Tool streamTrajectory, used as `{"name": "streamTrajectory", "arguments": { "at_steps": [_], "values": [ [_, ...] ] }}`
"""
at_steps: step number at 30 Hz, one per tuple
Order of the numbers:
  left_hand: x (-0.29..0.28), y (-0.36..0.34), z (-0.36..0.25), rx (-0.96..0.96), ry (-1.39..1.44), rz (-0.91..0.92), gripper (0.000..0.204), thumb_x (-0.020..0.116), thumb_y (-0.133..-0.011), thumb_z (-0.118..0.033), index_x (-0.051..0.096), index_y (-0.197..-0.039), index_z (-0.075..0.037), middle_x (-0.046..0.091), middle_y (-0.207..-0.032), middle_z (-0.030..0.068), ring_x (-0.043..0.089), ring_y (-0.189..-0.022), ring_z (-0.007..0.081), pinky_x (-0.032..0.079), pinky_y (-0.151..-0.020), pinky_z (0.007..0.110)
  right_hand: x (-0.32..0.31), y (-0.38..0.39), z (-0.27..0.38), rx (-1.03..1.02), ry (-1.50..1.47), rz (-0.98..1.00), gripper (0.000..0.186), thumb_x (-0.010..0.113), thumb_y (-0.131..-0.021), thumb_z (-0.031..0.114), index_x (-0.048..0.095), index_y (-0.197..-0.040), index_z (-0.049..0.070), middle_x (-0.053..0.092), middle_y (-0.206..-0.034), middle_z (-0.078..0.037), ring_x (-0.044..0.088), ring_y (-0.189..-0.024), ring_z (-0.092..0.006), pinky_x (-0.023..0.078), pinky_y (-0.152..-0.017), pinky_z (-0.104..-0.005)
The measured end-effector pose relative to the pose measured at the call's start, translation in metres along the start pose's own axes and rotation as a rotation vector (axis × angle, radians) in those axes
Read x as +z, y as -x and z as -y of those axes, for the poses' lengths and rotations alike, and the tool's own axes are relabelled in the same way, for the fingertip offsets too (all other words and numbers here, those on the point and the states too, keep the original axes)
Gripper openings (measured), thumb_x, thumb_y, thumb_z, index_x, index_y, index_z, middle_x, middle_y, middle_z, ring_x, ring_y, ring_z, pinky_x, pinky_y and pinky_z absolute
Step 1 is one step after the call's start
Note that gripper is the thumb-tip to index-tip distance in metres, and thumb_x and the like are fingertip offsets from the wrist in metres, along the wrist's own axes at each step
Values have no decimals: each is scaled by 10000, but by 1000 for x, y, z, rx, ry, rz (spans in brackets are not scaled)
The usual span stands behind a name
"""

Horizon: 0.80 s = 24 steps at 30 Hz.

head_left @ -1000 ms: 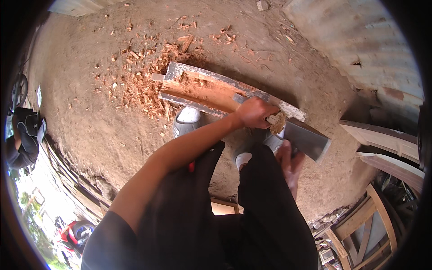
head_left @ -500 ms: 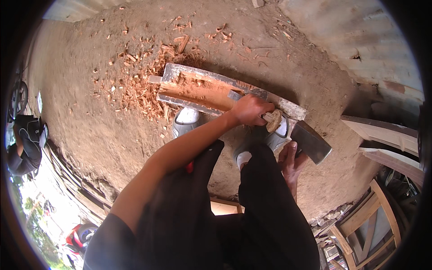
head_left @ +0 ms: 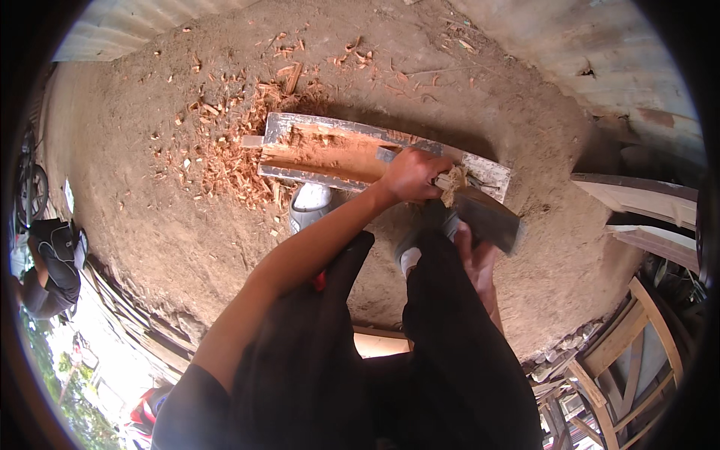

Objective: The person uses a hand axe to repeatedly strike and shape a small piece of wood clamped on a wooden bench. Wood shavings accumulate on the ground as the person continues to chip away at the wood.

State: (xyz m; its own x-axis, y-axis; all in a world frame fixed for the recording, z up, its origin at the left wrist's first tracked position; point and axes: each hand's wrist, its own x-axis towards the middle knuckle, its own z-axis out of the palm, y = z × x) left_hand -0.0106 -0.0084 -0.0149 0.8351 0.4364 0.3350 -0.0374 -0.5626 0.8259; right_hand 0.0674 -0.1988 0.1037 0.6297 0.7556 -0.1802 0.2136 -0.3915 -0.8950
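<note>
A hollowed wooden beam [head_left: 352, 154] lies across the ground in front of my feet, its outer faces flaking with pale paint and its trough reddish. My left hand [head_left: 415, 176] is closed round a chisel, whose flat grey blade [head_left: 386, 154] slants into the trough toward the left. The handle's frayed butt [head_left: 452, 181] sticks out on the right of my fist. In my right hand [head_left: 475, 259] is a hammer with a heavy dark block head [head_left: 489, 217], right against or very near that butt; contact cannot be made out. My fingers hide most of the hammer's handle.
Wood chips [head_left: 232, 157] litter the dirt left of and beyond the beam. My shoe [head_left: 309, 214] stands against its near side. Curved boards [head_left: 637, 199] and a wooden frame [head_left: 626, 352] are at the right. A person [head_left: 52, 259] sits at the far left.
The hammer in my right hand has swung left and up to the chisel's butt. My left hand keeps its hold on the chisel. The whole view has shifted slightly.
</note>
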Motion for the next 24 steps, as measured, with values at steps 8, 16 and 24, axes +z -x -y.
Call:
{"name": "streamTrajectory", "arguments": {
  "at_steps": [8,16,24],
  "values": [
    [-1,-3,0,-23,-47,17,339,754,-610,-177,690,-937,-117,680,-744,95,698,-712,316,562,-640,444,-8,-5,-14,27,-10,-121,303,582,-1039,222,594,-1136,-65,608,-829,-70,566,-669,-141,447,-601,-298],
    [0,-2,-1,-17,-24,-26,348,731,-600,-168,688,-939,-102,658,-700,131,679,-674,333,546,-622,455,-17,-8,-8,-82,14,-107,305,596,-1043,230,568,-1183,-39,621,-895,-82,583,-744,-138,475,-649,-300],
    [0,0,2,-14,-36,-58,328,727,-601,-170,690,-920,-99,661,-706,140,681,-685,347,554,-635,458,-15,-3,-8,222,-51,-93,296,583,-1052,266,600,-1099,-26,561,-664,-9,517,-518,-113,437,-529,-290]
  ]
}}
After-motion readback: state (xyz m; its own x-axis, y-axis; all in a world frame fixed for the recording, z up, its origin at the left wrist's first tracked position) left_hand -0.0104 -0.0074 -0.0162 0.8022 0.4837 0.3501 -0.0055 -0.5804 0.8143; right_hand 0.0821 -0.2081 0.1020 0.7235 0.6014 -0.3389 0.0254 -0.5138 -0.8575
